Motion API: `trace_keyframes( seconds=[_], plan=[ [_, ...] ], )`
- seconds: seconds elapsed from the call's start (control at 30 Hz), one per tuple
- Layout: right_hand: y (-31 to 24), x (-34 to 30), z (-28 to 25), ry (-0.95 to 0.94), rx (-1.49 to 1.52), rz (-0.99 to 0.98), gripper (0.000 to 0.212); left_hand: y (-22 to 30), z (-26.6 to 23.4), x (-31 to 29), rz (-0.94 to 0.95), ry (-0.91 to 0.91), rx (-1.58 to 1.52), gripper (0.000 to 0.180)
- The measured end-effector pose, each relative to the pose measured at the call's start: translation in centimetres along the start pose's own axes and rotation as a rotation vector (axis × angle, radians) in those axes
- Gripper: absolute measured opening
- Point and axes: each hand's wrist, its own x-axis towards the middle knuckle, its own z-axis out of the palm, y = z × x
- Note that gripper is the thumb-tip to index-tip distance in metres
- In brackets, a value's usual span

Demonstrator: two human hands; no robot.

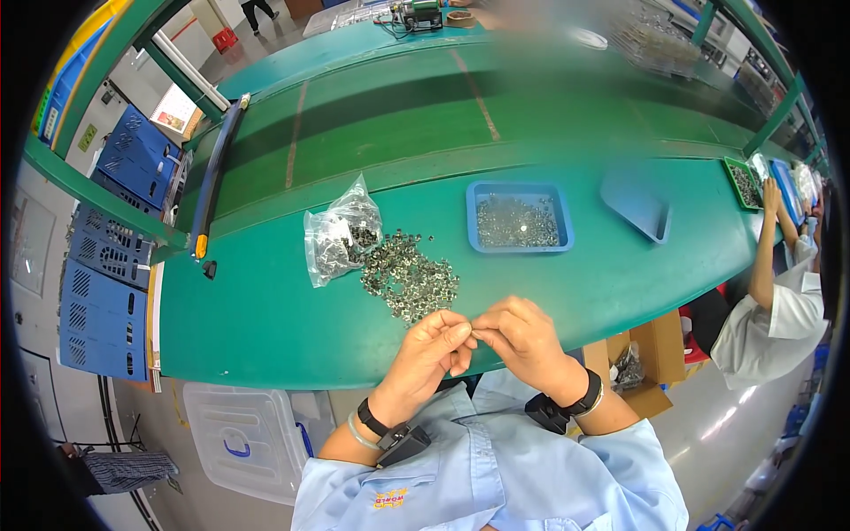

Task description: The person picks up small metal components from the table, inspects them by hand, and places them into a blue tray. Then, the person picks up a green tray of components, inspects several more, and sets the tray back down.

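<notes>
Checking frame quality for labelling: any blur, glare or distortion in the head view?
Head view: strong fisheye, the green workbench edges bow and a black vignette rings the frame; the far top centre is smeared; the pile of small metal parts and both hands are sharp; lighting is even, no harsh glare.
</notes>
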Motion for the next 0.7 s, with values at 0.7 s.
trace_keyframes(
  seconds=[0.7],
  plan=[
    [0.6, -1.1, 0.9, 0.06, 0.113, 0.008, 0.018, 0.3, 1.0, -0.5, 0.049, 0.015, -0.053, 0.013]
  ],
)
